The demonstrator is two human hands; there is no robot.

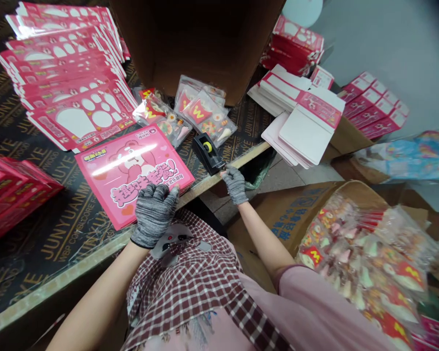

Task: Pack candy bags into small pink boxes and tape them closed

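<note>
The gloved left hand [155, 209] rests with bent fingers on the near edge of the pink box [131, 163], which lies flat on the worktop [76, 195]; whether it grips the box cannot be told. The right hand [235, 183], likewise gloved, has its fingertips pressed together at the near end of the black tape dispenser [206, 155]; anything pinched is too small to discern. Beyond these lie clear packets [217, 119], then an open carton [205, 48].
</note>
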